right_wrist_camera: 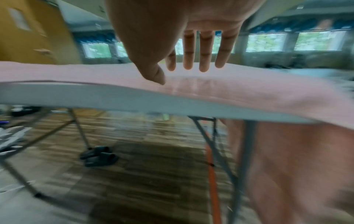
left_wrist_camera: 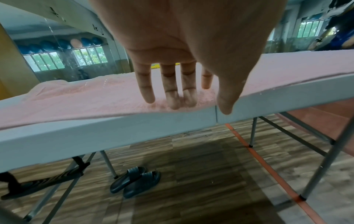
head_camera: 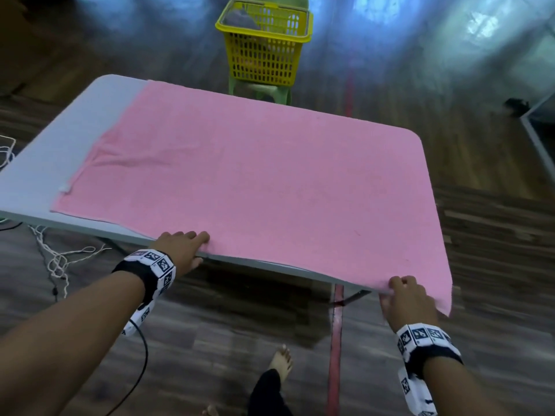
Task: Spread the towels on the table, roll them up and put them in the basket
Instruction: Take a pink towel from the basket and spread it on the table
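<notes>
Fingers (left_wrist_camera: 173, 91) of our left hand (head_camera: 180, 250) lie straight on the pink towel (head_camera: 255, 175); right hand (head_camera: 405, 301) fingers look straight. It's spread over the table (head_camera: 39, 163), unrolled; the basket (head_camera: 264, 46) waits beyond.

wood-plank floor (head_camera: 495, 229), barred windows (left_wrist_camera: 46, 61) behind.

The pink towel (head_camera: 255, 175) is seen as fuzzy, matt terry cloth. The table (head_camera: 45, 163) top looks like smooth matt grey plastic, carried on thin metal legs (left_wrist_camera: 252, 133). The yellow basket (head_camera: 264, 55) is moulded lattice plastic, slightly shiny. The floor (head_camera: 495, 229) is finished in glossy wood-look planks.
</notes>
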